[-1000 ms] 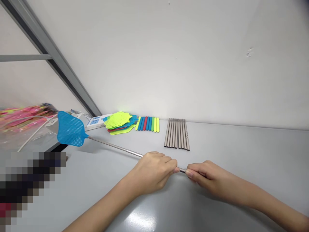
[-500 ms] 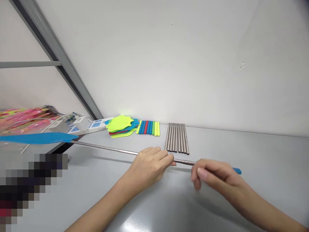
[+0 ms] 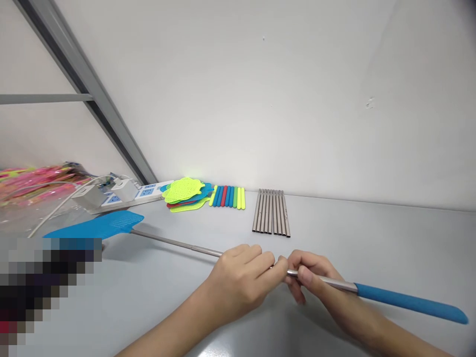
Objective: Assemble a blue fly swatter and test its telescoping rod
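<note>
A fly swatter [image 3: 208,250] with a blue mesh head, a telescopic metal rod and a blue grip stretches across the view, tilted down to the right. My left hand [image 3: 247,277] is closed around the middle of its rod. Close beside it, my right hand [image 3: 316,277] pinches the rod between thumb and fingers. The blue grip [image 3: 412,300] sticks out past my right wrist. At the left end, the blue swatter head [image 3: 100,225] hangs over the table, its lower left part hidden by a blurred patch.
Along the wall lie stacked yellow, blue and red swatter heads [image 3: 186,191], a row of coloured grips [image 3: 229,197] and several metal tubes [image 3: 270,213] on the grey table [image 3: 372,228]. A power strip [image 3: 148,192] with chargers and bagged pink items [image 3: 40,183] are at left.
The swatter has shifted right and its grip end now extends past my right wrist. My right hand has moved in beside my left hand and taken hold of the rod.
</note>
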`<state>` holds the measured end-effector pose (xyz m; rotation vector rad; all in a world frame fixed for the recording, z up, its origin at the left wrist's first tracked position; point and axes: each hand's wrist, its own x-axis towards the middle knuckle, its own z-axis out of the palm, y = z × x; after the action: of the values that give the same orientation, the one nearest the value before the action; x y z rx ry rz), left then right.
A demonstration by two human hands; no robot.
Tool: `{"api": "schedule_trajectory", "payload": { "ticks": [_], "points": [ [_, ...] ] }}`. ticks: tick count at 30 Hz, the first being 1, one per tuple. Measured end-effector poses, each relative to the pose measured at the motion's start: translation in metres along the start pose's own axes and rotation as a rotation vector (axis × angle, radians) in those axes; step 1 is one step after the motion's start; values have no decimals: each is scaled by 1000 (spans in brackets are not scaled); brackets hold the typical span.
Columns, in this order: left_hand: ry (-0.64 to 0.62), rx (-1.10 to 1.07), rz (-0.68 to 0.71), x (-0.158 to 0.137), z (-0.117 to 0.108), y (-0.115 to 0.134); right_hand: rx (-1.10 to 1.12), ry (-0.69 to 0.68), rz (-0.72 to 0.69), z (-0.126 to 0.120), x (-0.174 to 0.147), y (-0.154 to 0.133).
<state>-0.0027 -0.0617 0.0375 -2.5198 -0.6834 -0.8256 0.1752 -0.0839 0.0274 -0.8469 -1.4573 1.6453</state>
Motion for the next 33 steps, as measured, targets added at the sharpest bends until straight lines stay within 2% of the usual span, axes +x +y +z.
{"api": "schedule_trajectory", "payload": {
  "ticks": [5,13,18,20,26,29,33],
  "points": [
    [-37,-62,13,0,1,6,-10,-19,33,5,-1,3],
    [-65,-63,15,0,5,5,-106,-55,122,9,-4,-9],
    [-73,-40,23,2,4,5,-121,-76,148,9,-6,2],
    [-81,-49,38,3,5,4,-155,-62,101,7,-7,7],
    [-61,-52,196,3,8,-7,-639,-133,-206,-5,-6,11],
    [-50,-50,227,2,8,-11,-756,-160,-273,-7,-6,10],
    [-44,-36,234,0,7,-14,-776,-153,-275,-7,-8,9]
  ]
}}
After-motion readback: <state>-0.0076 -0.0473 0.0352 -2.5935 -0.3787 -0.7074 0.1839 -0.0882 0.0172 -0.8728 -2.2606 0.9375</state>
